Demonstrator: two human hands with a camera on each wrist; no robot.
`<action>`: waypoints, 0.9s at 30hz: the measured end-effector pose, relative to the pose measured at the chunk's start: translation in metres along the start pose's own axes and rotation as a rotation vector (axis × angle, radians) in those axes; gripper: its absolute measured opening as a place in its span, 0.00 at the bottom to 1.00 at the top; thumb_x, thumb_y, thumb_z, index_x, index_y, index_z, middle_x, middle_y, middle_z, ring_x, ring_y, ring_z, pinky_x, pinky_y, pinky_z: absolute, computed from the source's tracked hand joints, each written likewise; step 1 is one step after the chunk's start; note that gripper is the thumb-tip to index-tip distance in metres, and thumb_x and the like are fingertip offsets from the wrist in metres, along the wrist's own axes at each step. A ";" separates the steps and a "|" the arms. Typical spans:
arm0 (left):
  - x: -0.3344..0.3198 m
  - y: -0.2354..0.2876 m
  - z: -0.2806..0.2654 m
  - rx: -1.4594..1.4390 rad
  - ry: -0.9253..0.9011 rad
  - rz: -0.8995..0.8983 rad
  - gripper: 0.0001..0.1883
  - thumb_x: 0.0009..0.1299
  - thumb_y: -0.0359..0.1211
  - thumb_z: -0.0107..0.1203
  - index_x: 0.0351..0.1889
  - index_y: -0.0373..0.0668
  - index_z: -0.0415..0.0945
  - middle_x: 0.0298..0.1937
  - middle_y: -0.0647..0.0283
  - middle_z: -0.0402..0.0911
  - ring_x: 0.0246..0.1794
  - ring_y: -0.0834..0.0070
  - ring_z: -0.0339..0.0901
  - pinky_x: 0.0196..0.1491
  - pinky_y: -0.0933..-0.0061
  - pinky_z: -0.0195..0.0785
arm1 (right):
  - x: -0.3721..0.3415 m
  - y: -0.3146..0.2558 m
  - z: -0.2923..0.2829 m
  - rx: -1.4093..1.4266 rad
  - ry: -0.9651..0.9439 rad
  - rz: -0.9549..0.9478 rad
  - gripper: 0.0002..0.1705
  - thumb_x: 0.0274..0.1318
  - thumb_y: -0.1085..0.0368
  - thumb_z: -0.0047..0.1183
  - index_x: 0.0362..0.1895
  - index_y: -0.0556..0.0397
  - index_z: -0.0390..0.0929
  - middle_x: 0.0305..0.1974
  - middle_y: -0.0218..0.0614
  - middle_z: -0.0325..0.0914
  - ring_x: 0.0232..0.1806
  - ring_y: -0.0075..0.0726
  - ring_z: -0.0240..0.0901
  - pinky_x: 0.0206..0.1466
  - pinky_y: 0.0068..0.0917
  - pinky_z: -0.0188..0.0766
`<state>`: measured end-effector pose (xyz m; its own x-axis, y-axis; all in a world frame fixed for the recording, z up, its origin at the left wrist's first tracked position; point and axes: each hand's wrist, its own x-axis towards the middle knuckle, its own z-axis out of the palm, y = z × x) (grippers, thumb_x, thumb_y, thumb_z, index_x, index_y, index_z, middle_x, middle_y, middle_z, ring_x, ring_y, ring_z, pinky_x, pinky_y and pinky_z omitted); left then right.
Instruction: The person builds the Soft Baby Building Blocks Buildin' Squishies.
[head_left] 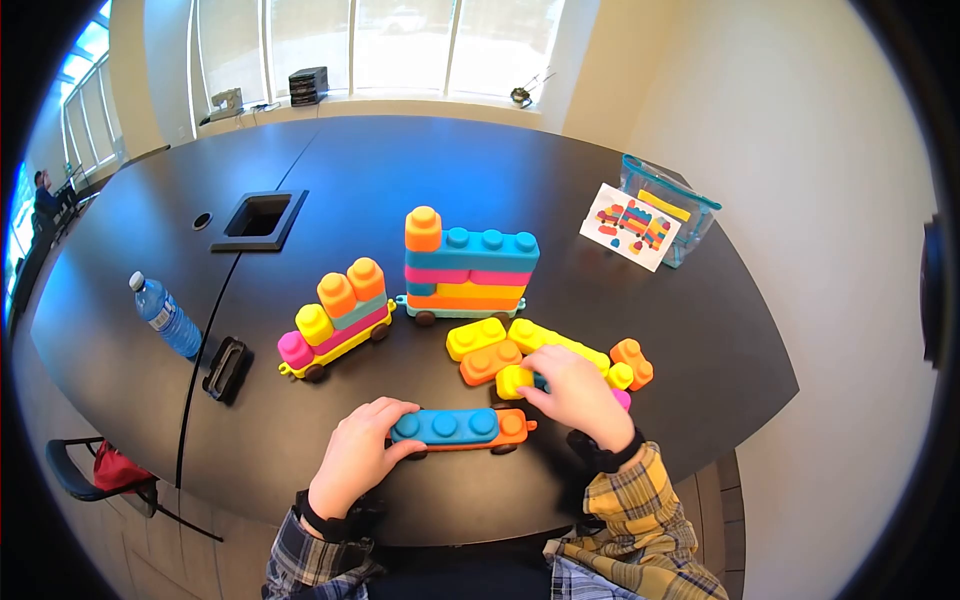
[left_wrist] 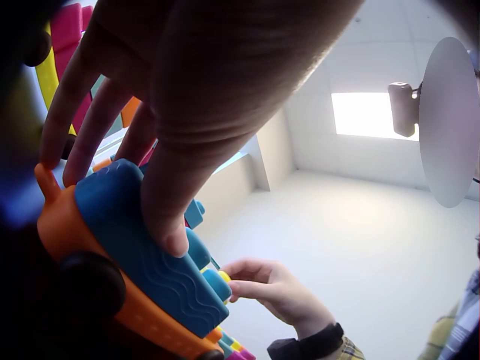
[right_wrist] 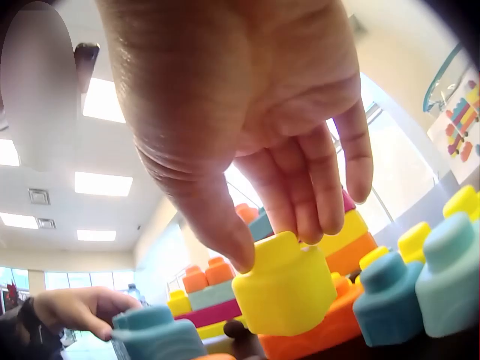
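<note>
My left hand [head_left: 356, 452] grips the left end of a long blue block [head_left: 444, 427], thumb on its near side in the left wrist view. The block sits on an orange wheeled base [head_left: 514, 426], whose right end shows one bare orange stud. Between thumb and fingertips, my right hand [head_left: 580, 392] pinches a small yellow single-stud block [right_wrist: 283, 289]. That block is just right of and beyond the wagon. Under and around the right hand lie loose blocks: an orange one [head_left: 490, 362], a long yellow one [head_left: 560, 343] and a blue one [right_wrist: 387, 298], partly hidden by the hand in the head view.
Beyond the hands stand a tall block wagon [head_left: 472, 270] and a stepped one [head_left: 340, 325], linked end to end. A picture card [head_left: 628, 228] leans on a clear bag [head_left: 690, 220] at the far right. Left are a water bottle [head_left: 168, 318] and a black holder [head_left: 228, 370].
</note>
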<state>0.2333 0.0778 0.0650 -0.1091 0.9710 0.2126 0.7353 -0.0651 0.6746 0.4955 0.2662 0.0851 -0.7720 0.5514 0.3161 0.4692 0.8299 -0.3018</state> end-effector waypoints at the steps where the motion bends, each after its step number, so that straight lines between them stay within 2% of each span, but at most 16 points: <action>1: -0.001 -0.001 0.000 0.000 -0.001 -0.005 0.23 0.63 0.40 0.74 0.54 0.43 0.83 0.48 0.61 0.85 0.47 0.57 0.83 0.50 0.60 0.79 | -0.004 -0.002 -0.009 0.034 0.016 0.042 0.16 0.54 0.60 0.70 0.43 0.55 0.83 0.40 0.43 0.82 0.47 0.54 0.81 0.51 0.45 0.78; 4: 0.000 -0.002 0.002 0.007 -0.001 0.004 0.23 0.63 0.40 0.74 0.54 0.43 0.83 0.49 0.61 0.85 0.48 0.57 0.83 0.50 0.60 0.79 | -0.017 -0.016 -0.036 0.152 -0.018 0.101 0.17 0.53 0.59 0.71 0.42 0.55 0.82 0.40 0.42 0.83 0.46 0.53 0.81 0.50 0.43 0.79; 5: 0.000 -0.002 0.002 0.001 0.004 0.004 0.23 0.63 0.40 0.74 0.54 0.43 0.83 0.49 0.61 0.85 0.48 0.57 0.83 0.51 0.59 0.79 | -0.021 -0.014 -0.038 0.204 -0.059 0.061 0.17 0.53 0.59 0.71 0.41 0.55 0.82 0.41 0.41 0.83 0.46 0.52 0.81 0.50 0.41 0.79; 11: 0.002 0.003 0.003 -0.008 -0.015 -0.010 0.23 0.64 0.40 0.74 0.54 0.43 0.83 0.49 0.61 0.85 0.48 0.57 0.83 0.51 0.59 0.79 | -0.033 -0.019 -0.014 0.235 -0.112 0.031 0.17 0.56 0.59 0.71 0.43 0.55 0.81 0.40 0.42 0.82 0.44 0.51 0.81 0.48 0.40 0.78; 16: 0.002 0.002 0.003 0.010 -0.002 0.025 0.23 0.63 0.39 0.74 0.55 0.43 0.83 0.49 0.60 0.85 0.48 0.57 0.83 0.50 0.60 0.79 | -0.038 -0.024 -0.004 0.282 -0.059 0.012 0.17 0.60 0.61 0.70 0.46 0.56 0.79 0.41 0.44 0.82 0.41 0.51 0.82 0.45 0.39 0.79; 18: 0.003 0.003 0.003 -0.012 -0.012 0.017 0.23 0.63 0.39 0.74 0.55 0.43 0.83 0.49 0.60 0.85 0.48 0.56 0.83 0.50 0.60 0.79 | -0.042 -0.022 0.001 0.347 -0.098 0.087 0.18 0.61 0.60 0.69 0.47 0.56 0.77 0.41 0.45 0.83 0.40 0.52 0.83 0.44 0.40 0.80; 25: 0.005 0.002 0.003 -0.011 -0.018 0.031 0.23 0.63 0.39 0.74 0.54 0.42 0.83 0.49 0.60 0.85 0.47 0.56 0.83 0.49 0.59 0.79 | -0.046 -0.024 0.002 0.364 -0.111 0.121 0.19 0.64 0.58 0.67 0.48 0.57 0.76 0.44 0.47 0.84 0.41 0.53 0.85 0.45 0.42 0.81; 27: 0.005 0.001 0.003 0.001 -0.011 0.060 0.23 0.64 0.39 0.74 0.54 0.42 0.83 0.48 0.59 0.85 0.47 0.56 0.83 0.49 0.60 0.79 | -0.047 -0.025 0.002 0.333 -0.144 0.169 0.18 0.63 0.61 0.69 0.50 0.58 0.80 0.45 0.43 0.85 0.43 0.46 0.86 0.48 0.36 0.82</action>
<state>0.2357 0.0828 0.0650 -0.0570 0.9680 0.2446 0.7411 -0.1231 0.6600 0.5191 0.2189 0.0757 -0.7589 0.6410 0.1146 0.4487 0.6423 -0.6214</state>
